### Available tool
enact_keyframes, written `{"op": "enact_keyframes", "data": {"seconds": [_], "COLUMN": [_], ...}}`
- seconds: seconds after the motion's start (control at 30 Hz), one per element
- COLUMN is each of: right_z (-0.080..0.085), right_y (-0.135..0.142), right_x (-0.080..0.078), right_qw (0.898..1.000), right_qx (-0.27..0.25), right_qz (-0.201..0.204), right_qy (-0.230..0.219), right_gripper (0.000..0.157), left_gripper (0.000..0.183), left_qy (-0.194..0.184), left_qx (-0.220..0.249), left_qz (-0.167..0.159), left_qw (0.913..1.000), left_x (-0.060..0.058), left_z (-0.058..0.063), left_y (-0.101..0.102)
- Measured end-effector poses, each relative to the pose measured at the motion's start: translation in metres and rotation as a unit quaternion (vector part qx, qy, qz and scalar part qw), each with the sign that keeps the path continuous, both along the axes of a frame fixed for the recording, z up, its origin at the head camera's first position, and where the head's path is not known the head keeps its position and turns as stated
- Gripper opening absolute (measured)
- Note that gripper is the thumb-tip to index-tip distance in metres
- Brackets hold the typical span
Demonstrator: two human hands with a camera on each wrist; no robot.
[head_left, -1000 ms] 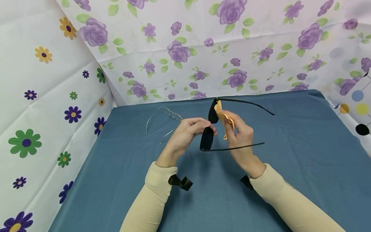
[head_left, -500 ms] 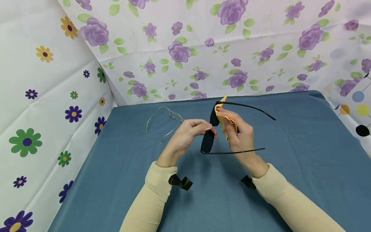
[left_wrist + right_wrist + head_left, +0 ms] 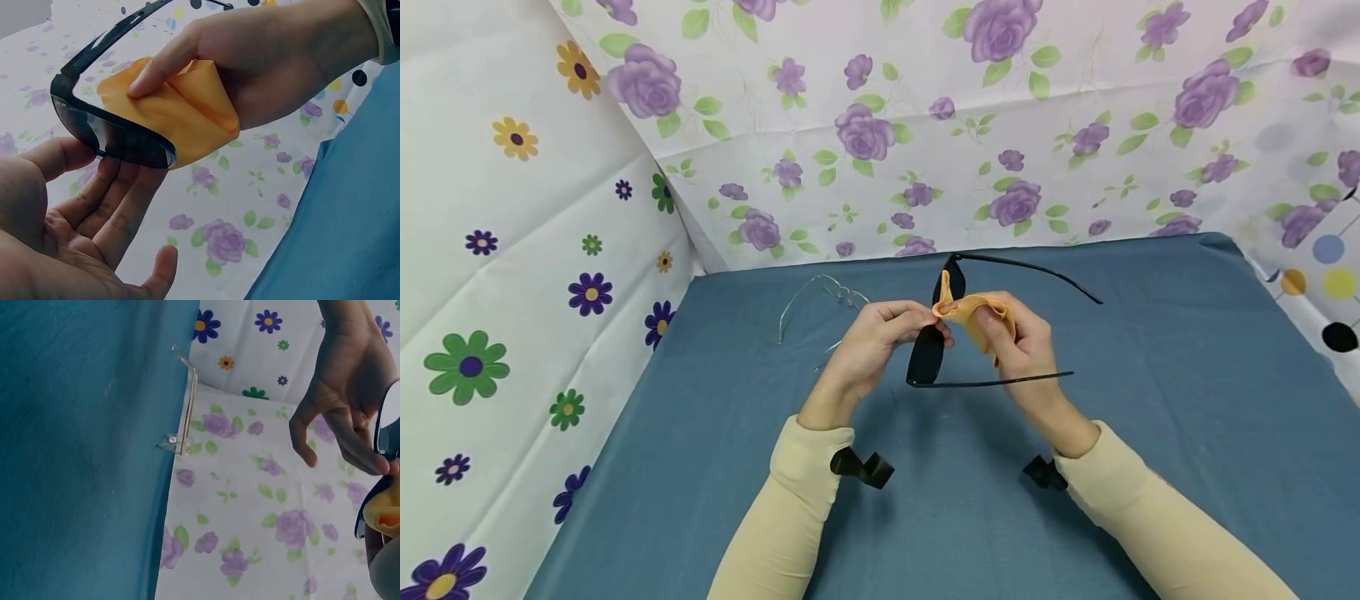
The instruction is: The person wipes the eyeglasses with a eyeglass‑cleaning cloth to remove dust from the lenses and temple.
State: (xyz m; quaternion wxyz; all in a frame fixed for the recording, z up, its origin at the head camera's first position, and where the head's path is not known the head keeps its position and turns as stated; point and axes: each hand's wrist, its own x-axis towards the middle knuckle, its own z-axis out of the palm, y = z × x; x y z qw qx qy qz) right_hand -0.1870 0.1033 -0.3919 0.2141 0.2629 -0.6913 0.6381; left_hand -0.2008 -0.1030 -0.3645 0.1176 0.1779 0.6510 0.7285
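Observation:
Black sunglasses (image 3: pixel 927 357) are held up above the table, both temples unfolded and reaching to the right. My left hand (image 3: pixel 874 342) pinches them near the bridge between thumb and fingers; its little finger stands free in the left wrist view. In my right hand (image 3: pixel 1024 346) is a folded yellow-orange cloth (image 3: pixel 187 115), gripped with the thumb on top. The cloth lies against the far part of the frame, close beside the left fingertips, and covers part of that lens. In the right wrist view the sunglasses (image 3: pixel 389 434) and cloth (image 3: pixel 384 509) are cut by the edge.
Thin-rimmed clear eyeglasses (image 3: pixel 842 293) rest on the blue tablecloth (image 3: pixel 700 433) behind my left hand, which hides part of them. A flower-print sheet (image 3: pixel 917 142) hangs at the back, another floral sheet (image 3: pixel 520 275) on the left.
The cloth and right fingers have moved left along the sunglasses from the far lens toward the bridge. The sunglasses have shifted slightly left and up. The left hand keeps its pinch.

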Motion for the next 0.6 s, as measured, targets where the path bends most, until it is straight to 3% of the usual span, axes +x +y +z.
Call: {"op": "enact_keyframes", "data": {"seconds": [0.13,0.23,0.37,0.5,0.6], "right_z": [0.001,-0.001,-0.007,-0.01,-0.009], "right_y": [0.003,0.006,0.008,0.01,0.01], "right_x": [-0.004,-0.007,-0.012,-0.018,-0.019], "right_qw": [1.0,1.0,0.995,0.979,0.97], "right_qx": [0.001,0.012,0.066,0.114,0.122], "right_qz": [-0.003,0.0,-0.017,-0.058,-0.072], "right_qy": [-0.019,-0.009,0.066,0.16,0.198], "right_gripper": [0.021,0.02,0.022,0.031,0.033], "left_gripper": [0.026,0.027,0.026,0.027,0.027], "left_qy": [0.001,-0.001,-0.003,0.002,0.005], "left_qx": [0.006,0.015,0.023,0.017,0.012], "left_qz": [-0.008,-0.007,-0.001,-0.007,-0.017], "left_qw": [1.0,0.9999,0.9997,0.9998,0.9998], "left_x": [0.001,0.002,0.002,0.001,0.0], "left_z": [0.0,0.001,0.002,0.002,0.002], "left_y": [-0.001,-0.002,-0.004,-0.004,-0.002]}}
